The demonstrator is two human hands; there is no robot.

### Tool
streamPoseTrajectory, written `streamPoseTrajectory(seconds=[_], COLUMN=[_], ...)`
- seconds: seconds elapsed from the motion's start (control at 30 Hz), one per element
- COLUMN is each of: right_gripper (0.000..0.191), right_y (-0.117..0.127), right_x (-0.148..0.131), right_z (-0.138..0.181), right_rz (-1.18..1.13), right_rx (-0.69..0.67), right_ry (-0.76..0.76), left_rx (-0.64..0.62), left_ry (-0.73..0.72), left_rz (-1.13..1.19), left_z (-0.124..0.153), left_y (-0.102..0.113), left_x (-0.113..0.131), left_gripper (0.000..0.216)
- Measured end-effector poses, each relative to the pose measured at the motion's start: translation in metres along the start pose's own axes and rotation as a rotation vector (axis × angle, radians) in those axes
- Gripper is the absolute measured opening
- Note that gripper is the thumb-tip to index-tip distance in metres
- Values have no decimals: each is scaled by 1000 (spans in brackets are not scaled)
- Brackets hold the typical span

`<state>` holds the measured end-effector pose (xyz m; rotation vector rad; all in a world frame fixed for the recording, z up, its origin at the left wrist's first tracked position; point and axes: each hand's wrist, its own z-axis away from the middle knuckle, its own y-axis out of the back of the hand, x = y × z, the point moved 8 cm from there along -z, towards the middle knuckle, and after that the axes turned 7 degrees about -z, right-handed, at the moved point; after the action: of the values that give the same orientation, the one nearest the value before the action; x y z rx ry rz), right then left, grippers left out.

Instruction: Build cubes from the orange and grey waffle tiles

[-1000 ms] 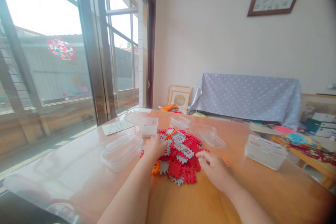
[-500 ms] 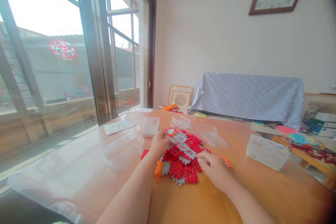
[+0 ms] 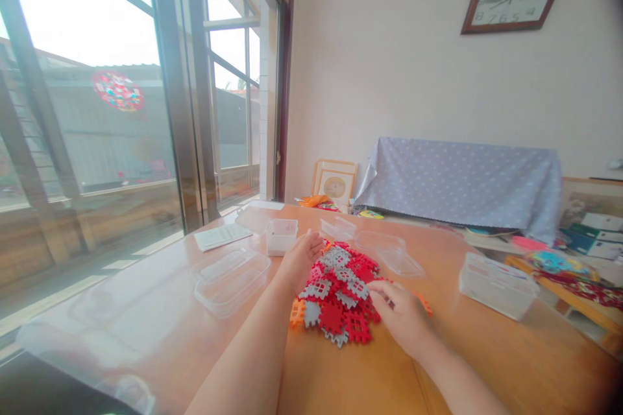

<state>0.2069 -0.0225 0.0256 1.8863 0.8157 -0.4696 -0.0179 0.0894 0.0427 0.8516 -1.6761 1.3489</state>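
Observation:
A heap of red, grey and orange interlocking plastic tiles [image 3: 341,292] lies in the middle of the wooden table [image 3: 350,376]. My left hand [image 3: 299,260] reaches over the heap's far left edge, near a small white tub [image 3: 281,237]. Its fingers are held together and bent down, and what they grip is hidden. My right hand [image 3: 402,314] rests at the heap's right edge. Its curled fingertips press on the red tiles, and I cannot tell if it holds one.
A clear shallow container [image 3: 231,275] sits left of the heap. Two more clear containers [image 3: 389,251] stand behind it and a white box [image 3: 494,279] stands at the right. A paper sheet [image 3: 219,235] lies by the window. Clutter and a covered bench fill the back right.
My left hand has moved from the heap's left side up to its far edge, toward the small white tub. The right hand has stayed at the right edge.

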Motion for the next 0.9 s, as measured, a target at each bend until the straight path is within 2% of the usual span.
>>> streamPoseTrajectory(seconds=[0.07,0.13,0.2,0.3,0.43,0.57,0.67,0.77,0.9], right_gripper=[25,23,22,23,45,38,34,33,29], right_y=[-1,-8,-25,-48,-89,-127,-145,-149,-143], right_x=[-20,-48,-78,-122,-158,-167,-164,-159,-150], right_z=[0,2,5,12,16,10,1,-6,-11], right_rz=[38,73,113,165,212,304,427,523,564], right_rx=[23,-14,-130,-229,-363,-439,-456,-433,-312], right_ry=[77,172,246,334,406,460,466,471,494], left_rx=[81,151,216,284,311,303,309,308,279], left_ry=[-29,-64,-90,-100,-113,-128,-102,-87,-91], left_rz=[14,35,60,86,96,101,93,64,15], left_z=[-1,-2,-3,-4,-5,-3,-1,0,1], left_y=[11,22,32,44,52,52,49,46,42], left_x=[9,17,23,26,29,34,33,31,31], left_gripper=[46,46,46,45,46,43,41,42,46])
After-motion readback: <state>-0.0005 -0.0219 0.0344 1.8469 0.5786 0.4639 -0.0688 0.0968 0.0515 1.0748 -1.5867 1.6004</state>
